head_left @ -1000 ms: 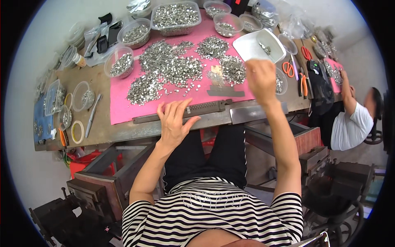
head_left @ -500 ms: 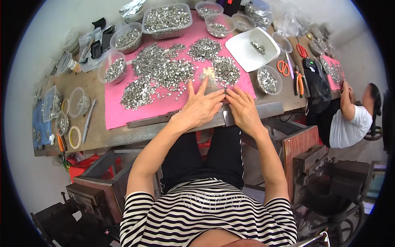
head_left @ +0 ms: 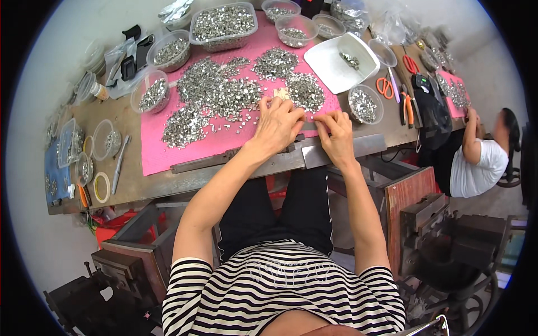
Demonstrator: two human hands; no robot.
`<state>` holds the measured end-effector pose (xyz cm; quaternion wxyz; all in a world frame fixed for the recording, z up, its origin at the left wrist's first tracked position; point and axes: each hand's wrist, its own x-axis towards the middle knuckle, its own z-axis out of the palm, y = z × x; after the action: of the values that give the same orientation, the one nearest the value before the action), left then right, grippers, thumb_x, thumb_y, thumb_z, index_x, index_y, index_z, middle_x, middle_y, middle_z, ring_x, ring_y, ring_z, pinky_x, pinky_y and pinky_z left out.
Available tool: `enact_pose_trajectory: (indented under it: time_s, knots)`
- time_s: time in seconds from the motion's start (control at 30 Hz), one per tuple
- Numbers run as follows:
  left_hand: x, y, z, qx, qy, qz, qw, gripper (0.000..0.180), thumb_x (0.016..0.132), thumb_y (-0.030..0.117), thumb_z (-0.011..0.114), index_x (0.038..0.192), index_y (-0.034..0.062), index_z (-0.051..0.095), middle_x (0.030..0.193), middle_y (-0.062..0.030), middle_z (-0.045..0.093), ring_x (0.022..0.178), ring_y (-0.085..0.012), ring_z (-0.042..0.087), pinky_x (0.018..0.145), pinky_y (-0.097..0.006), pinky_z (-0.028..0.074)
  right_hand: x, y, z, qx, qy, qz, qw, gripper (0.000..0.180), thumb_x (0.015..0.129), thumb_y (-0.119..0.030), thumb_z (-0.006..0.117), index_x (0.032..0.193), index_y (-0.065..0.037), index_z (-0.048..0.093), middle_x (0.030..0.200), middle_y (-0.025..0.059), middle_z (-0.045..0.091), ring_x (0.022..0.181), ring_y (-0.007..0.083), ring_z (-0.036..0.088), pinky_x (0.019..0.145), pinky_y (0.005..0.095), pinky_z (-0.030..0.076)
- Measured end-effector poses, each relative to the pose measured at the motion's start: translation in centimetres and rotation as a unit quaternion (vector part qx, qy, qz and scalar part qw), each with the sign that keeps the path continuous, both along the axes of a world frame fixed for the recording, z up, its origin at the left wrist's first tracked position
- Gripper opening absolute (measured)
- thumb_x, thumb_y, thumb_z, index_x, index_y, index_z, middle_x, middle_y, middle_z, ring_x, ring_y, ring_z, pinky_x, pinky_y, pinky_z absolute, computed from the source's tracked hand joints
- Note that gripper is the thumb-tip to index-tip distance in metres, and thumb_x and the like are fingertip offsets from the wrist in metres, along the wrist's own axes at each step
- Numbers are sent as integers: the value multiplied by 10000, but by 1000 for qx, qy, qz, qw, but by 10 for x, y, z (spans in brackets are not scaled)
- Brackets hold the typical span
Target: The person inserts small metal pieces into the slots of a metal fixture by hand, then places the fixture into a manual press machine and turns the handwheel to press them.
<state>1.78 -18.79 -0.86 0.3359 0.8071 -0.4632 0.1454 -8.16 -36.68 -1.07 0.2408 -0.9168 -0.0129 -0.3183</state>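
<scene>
Pink mat [head_left: 168,151] ends just short of the table's [head_left: 140,185] near edge, leaving a bare strip of wood at seven o'clock. Left hand [head_left: 278,124] lies palm down at the mat's near rim, fingers spread over loose small metal pieces [head_left: 224,95]; whether it grips any is hidden. Right hand [head_left: 335,133], just beside it at three o'clock, curls its fingertips on the mat edge, its grasp too small to tell. White tray [head_left: 330,61] sits at one o'clock
</scene>
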Motion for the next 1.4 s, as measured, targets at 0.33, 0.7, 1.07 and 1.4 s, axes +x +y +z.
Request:
enact_pose_trajectory:
  time_s: [0.33,0.7,1.07,1.4]
  knots:
    - [3,6,2,13,58,17,998,120,859,154,756,969,136,711,906,-35,627,996,-251,582,1031,-503,332,12,2,2,-36,42,-26,998,131,834,-128,787,961,-153,764,873,16,580,898,234,566,771,400,393]
    - [8,10,1,3,78,-2,997,129,857,190,784,914,114,696,847,-15,640,951,-241,598,1038,-505,317,13,11,4,-60,2,3,998,117,865,-89,734,942,-82,647,917,62,608,911,276,582,806,415,395]
    - [3,68,8,35,68,75,994,113,860,239,786,877,133,751,821,-11,623,910,-218,571,976,-461,329,-5,73,8,18,-1,154,988,141,821,-65,769,917,-72,666,979,51,634,918,264,600,824,398,435]
    - [-10,73,9,25,22,103,994,55,885,141,738,928,122,709,897,-18,628,935,-250,571,977,-476,343,-4,43,-1,62,-36,8,997,106,865,-60,745,962,-73,707,947,83,664,907,294,625,837,422,458]
